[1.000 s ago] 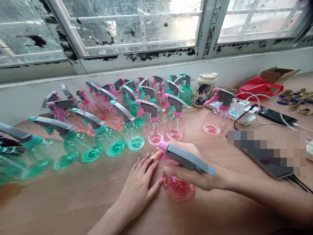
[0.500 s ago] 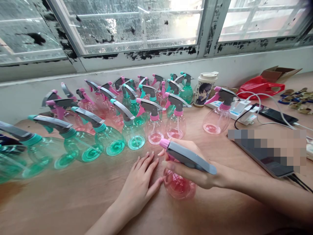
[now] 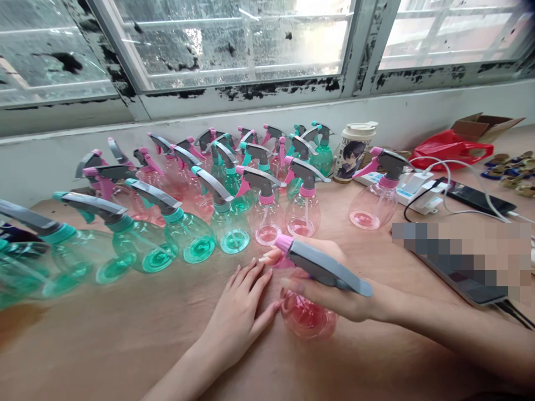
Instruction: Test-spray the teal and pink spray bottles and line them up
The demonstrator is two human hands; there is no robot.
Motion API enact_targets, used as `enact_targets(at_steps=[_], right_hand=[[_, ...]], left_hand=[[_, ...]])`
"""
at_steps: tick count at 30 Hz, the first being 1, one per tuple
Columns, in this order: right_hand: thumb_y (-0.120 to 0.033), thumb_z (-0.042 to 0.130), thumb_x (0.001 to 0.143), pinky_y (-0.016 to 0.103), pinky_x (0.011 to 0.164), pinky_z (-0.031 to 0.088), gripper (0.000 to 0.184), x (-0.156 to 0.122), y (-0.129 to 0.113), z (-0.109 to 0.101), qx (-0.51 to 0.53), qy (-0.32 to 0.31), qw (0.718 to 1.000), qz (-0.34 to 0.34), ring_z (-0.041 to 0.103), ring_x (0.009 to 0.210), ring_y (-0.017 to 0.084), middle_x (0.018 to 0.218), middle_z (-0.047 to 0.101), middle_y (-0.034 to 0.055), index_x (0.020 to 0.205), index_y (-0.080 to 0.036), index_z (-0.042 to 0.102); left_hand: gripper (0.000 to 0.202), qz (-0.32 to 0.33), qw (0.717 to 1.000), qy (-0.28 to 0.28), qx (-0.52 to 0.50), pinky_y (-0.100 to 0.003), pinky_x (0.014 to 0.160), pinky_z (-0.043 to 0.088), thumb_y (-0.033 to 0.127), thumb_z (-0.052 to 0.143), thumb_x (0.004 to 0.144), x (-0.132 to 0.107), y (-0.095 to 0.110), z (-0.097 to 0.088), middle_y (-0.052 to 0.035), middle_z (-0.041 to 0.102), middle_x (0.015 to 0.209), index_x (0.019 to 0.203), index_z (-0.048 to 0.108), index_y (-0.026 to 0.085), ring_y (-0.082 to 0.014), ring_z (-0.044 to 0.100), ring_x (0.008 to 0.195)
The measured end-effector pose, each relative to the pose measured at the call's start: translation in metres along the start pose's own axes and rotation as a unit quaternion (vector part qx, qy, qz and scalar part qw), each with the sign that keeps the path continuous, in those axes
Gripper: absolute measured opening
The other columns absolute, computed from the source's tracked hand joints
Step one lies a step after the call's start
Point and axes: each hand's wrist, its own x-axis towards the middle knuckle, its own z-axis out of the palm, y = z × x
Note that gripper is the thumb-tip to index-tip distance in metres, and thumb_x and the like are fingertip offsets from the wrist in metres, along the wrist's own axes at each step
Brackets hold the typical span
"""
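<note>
My right hand [image 3: 340,298] is wrapped round the neck of a pink spray bottle [image 3: 309,320] that stands upright on the wooden table [image 3: 125,345]. Its grey and pink spray head rises above my fingers, nozzle pointing left, with the pink trigger partly showing. To the left of it my left hand [image 3: 240,303] lies flat on the table, fingers stretched out and holding nothing. The left thumb tip is at the bottle's side; whether it touches, I cannot tell. Just behind stand two pink spray bottles [image 3: 267,220] and a green spray bottle [image 3: 229,234].
Several more green and pink spray bottles [image 3: 190,236] crowd the left and back. A single pink spray bottle [image 3: 374,209] stands at right, near a patterned cup [image 3: 353,153], white chargers [image 3: 422,195] with cables, a phone [image 3: 476,195] and a red bag [image 3: 443,150]. A partly blurred-out dark device [image 3: 451,273] lies front right.
The view has shifted slightly, moving the background a little to the right. My right fingertips have moved slightly, and more of the pink trigger shows. My left hand has stayed flat.
</note>
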Motion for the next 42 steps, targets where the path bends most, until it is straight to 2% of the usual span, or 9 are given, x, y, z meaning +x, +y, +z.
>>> enact_targets(at_steps=[2, 7, 15, 19, 22, 26, 29, 34, 42], right_hand=[[-0.015, 0.062, 0.086, 0.028, 0.074, 0.057, 0.005, -0.0012, 0.0005, 0.0008, 0.0, 0.008, 1.0, -0.01, 0.067, 0.081, 0.015, 0.092, 0.067, 0.0031, 0.087, -0.019, 0.058], [-0.016, 0.06, 0.088, 0.028, 0.075, 0.057, 0.007, -0.0025, 0.0012, 0.001, -0.003, 0.02, 0.999, -0.036, 0.066, 0.082, 0.015, 0.093, 0.067, 0.0039, 0.095, -0.018, 0.06], [-0.017, 0.06, 0.088, 0.027, 0.07, 0.056, 0.004, -0.0037, 0.0007, 0.0008, -0.019, 0.004, 1.0, -0.004, 0.062, 0.075, 0.014, 0.088, 0.065, 0.0019, 0.09, -0.02, 0.058], [-0.02, 0.058, 0.088, 0.024, 0.059, 0.052, 0.006, -0.0036, -0.0007, 0.0011, -0.034, 0.006, 0.999, 0.019, 0.056, 0.062, 0.012, 0.077, 0.059, -0.0008, 0.083, -0.021, 0.056], [-0.02, 0.054, 0.088, 0.025, 0.06, 0.051, 0.002, -0.0013, -0.0031, -0.0002, -0.042, 0.015, 0.999, -0.006, 0.058, 0.063, 0.013, 0.074, 0.059, -0.0009, 0.087, -0.021, 0.055], [-0.018, 0.05, 0.089, 0.026, 0.061, 0.049, 0.01, 0.0021, -0.0061, -0.002, -0.073, 0.013, 0.997, -0.039, 0.056, 0.064, 0.013, 0.072, 0.057, -0.0002, 0.079, -0.021, 0.051], [-0.023, 0.053, 0.091, 0.025, 0.059, 0.046, 0.016, 0.0027, -0.007, -0.0022, -0.065, 0.003, 0.998, -0.005, 0.051, 0.06, 0.011, 0.069, 0.052, -0.0021, 0.076, -0.02, 0.049], [-0.035, 0.056, 0.091, 0.025, 0.057, 0.045, 0.022, 0.0024, -0.0068, -0.0022, -0.025, -0.022, 0.998, 0.05, 0.051, 0.06, 0.011, 0.071, 0.053, -0.0017, 0.078, -0.019, 0.05], [-0.029, 0.059, 0.091, 0.024, 0.058, 0.052, 0.008, -0.0015, -0.0046, 0.0003, -0.018, 0.022, 0.999, 0.016, 0.058, 0.062, 0.012, 0.077, 0.061, -0.0011, 0.095, -0.022, 0.058]], left_hand=[[0.043, 0.0, 1.0, -0.002, 0.001, -0.057, 0.106, 0.039, 0.041, 0.045, 0.1, 0.0, 0.0002, 0.0005, -0.0162, 0.055, 0.137, 0.133, 0.054, 0.014, -0.0347, 0.046, 0.131], [0.044, -0.003, 1.0, -0.006, 0.005, -0.056, 0.105, 0.039, 0.043, 0.045, 0.1, -0.0005, -0.0001, 0.0013, -0.0166, 0.053, 0.139, 0.133, 0.054, 0.015, -0.0344, 0.046, 0.13], [0.044, -0.012, 1.0, -0.012, -0.007, -0.057, 0.106, 0.039, 0.042, 0.049, 0.099, -0.0003, 0.0009, 0.0014, -0.0169, 0.053, 0.14, 0.132, 0.055, 0.015, -0.0353, 0.047, 0.13], [0.043, -0.011, 1.0, -0.013, -0.013, -0.055, 0.108, 0.037, 0.04, 0.052, 0.098, 0.0009, 0.0027, -0.0006, -0.0159, 0.053, 0.14, 0.133, 0.054, 0.015, -0.0344, 0.043, 0.133], [0.044, -0.014, 1.0, -0.018, -0.015, -0.055, 0.109, 0.036, 0.039, 0.052, 0.097, 0.0013, 0.003, -0.0017, -0.0142, 0.051, 0.143, 0.136, 0.051, 0.018, -0.0339, 0.043, 0.134], [0.046, -0.017, 0.999, -0.03, -0.019, -0.056, 0.109, 0.035, 0.041, 0.051, 0.098, 0.0011, 0.0027, -0.0022, -0.0144, 0.051, 0.143, 0.137, 0.049, 0.017, -0.0339, 0.043, 0.135], [0.047, -0.019, 0.999, -0.027, -0.018, -0.056, 0.11, 0.033, 0.039, 0.051, 0.098, 0.0004, 0.0025, -0.0017, -0.0148, 0.048, 0.146, 0.139, 0.047, 0.017, -0.0333, 0.041, 0.136], [0.047, -0.017, 0.999, -0.019, -0.02, -0.056, 0.109, 0.034, 0.036, 0.051, 0.098, -0.0008, 0.0018, 0.0001, -0.0153, 0.045, 0.148, 0.141, 0.045, 0.017, -0.0334, 0.042, 0.135], [0.046, -0.006, 1.0, -0.007, -0.013, -0.056, 0.108, 0.037, 0.038, 0.05, 0.098, -0.0015, -0.0003, 0.0022, -0.0161, 0.05, 0.144, 0.138, 0.05, 0.015, -0.0342, 0.042, 0.135]])
